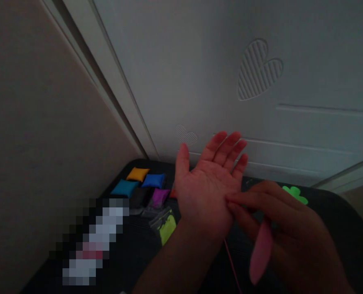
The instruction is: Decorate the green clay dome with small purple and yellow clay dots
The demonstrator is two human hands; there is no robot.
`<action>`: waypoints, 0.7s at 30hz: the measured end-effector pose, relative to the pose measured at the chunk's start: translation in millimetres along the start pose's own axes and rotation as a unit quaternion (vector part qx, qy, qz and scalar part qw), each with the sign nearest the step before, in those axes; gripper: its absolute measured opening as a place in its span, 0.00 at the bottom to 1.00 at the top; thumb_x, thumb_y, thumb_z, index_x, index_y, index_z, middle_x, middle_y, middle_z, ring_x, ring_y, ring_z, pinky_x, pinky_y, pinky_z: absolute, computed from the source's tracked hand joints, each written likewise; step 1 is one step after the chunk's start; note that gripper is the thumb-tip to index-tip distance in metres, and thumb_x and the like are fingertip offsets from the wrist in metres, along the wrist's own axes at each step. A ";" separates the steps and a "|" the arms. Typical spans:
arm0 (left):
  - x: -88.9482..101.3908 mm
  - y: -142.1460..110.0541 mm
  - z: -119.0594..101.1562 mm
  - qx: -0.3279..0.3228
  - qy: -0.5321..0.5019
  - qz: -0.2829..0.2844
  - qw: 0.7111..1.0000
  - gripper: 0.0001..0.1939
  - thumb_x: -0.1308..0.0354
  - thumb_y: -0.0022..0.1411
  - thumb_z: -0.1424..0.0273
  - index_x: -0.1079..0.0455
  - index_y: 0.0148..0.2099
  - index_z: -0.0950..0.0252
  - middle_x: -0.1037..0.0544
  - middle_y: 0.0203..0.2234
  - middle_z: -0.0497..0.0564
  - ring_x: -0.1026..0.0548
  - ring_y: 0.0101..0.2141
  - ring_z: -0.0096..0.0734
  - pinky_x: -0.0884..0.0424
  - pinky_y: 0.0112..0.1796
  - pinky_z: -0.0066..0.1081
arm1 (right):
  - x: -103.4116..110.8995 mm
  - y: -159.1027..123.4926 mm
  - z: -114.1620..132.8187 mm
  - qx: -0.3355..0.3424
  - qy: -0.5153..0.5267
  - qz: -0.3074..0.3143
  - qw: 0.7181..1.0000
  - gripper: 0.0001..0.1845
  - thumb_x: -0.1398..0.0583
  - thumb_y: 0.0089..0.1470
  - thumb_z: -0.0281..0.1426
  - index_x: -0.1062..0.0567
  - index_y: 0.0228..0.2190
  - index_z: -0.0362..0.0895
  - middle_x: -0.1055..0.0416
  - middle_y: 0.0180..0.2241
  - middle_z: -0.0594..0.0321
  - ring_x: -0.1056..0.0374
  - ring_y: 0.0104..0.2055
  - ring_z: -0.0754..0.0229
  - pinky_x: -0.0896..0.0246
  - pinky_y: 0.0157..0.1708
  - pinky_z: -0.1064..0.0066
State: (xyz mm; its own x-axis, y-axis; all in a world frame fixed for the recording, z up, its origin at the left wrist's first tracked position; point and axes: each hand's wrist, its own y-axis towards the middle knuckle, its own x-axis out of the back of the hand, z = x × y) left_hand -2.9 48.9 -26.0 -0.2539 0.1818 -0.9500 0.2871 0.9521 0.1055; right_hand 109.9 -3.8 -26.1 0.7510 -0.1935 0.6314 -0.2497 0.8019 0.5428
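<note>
My left hand (pixel 207 192) is held palm up with the fingers spread, and nothing lies on the palm. My right hand (pixel 288 232) is closed, its thumb and index fingertip pinched together against the outer edge of the left palm. Whether something tiny sits in that pinch cannot be made out. A pink paddle-shaped piece (pixel 261 253), flat with a tapered end, sticks out downward from between the right fingers; its other end is hidden in the hand. Below the left wrist runs a thin pink strand (pixel 232 263).
On the dark table (pixel 123 261) lie orange (pixel 138 174), blue (pixel 153 180), teal (pixel 125 188) and purple (pixel 160 197) packets. A clear bag with yellow-green material (pixel 168 229) is nearer. A green flower shape (pixel 295 194) lies right. Behind stands a white heart-patterned panel (pixel 200 61).
</note>
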 end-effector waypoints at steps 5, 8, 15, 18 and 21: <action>1.1 1.9 -2.8 -0.013 -0.022 -0.031 0.999 0.27 0.60 0.58 0.50 0.28 0.38 0.64 0.24 0.38 0.50 0.33 0.50 0.37 0.36 0.48 0.34 | -4.8 1.2 1.4 0.060 -0.050 0.008 0.997 0.07 0.42 0.50 0.29 0.26 0.33 0.44 0.32 0.23 0.63 0.35 0.24 0.63 0.43 0.25 0.68; 2.2 4.2 -5.2 -0.026 -0.043 -0.060 0.997 0.27 0.60 0.59 0.51 0.28 0.37 0.64 0.24 0.38 0.51 0.30 0.47 0.37 0.35 0.46 0.34 | -6.8 -1.0 3.2 0.093 -0.085 0.001 0.992 0.11 0.43 0.50 0.27 0.26 0.37 0.43 0.33 0.21 0.64 0.37 0.22 0.64 0.44 0.22 0.69; 3.0 2.9 -10.8 -0.021 -0.104 -0.074 0.992 0.25 0.59 0.58 0.52 0.29 0.38 0.65 0.24 0.37 0.50 0.27 0.40 0.33 0.33 0.44 0.34 | -6.4 -3.7 4.8 0.108 -0.097 0.030 0.989 0.13 0.44 0.51 0.28 0.27 0.40 0.45 0.33 0.22 0.64 0.36 0.23 0.63 0.41 0.23 0.69; 2.7 2.3 -11.1 -0.009 -0.112 -0.076 0.991 0.25 0.58 0.58 0.52 0.29 0.39 0.65 0.24 0.37 0.50 0.27 0.40 0.33 0.33 0.44 0.34 | -6.3 -3.3 3.0 0.113 -0.108 0.026 0.987 0.14 0.45 0.51 0.29 0.27 0.41 0.44 0.33 0.22 0.63 0.36 0.22 0.63 0.41 0.22 0.69; 3.8 1.6 -11.4 -0.003 -0.120 -0.063 0.991 0.24 0.57 0.58 0.52 0.30 0.39 0.66 0.24 0.37 0.50 0.27 0.41 0.33 0.34 0.44 0.34 | -7.0 -3.6 3.1 0.138 -0.102 0.033 0.985 0.14 0.43 0.49 0.28 0.27 0.40 0.45 0.33 0.21 0.64 0.38 0.21 0.65 0.41 0.21 0.70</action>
State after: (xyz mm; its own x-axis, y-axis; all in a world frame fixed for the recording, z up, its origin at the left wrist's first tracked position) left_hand -13.9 53.9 -26.1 -0.0595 -0.0014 -0.9982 0.2612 0.9651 -0.0169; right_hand 103.7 -7.0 -30.8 0.5970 -0.2785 0.7524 -0.4709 0.6376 0.6097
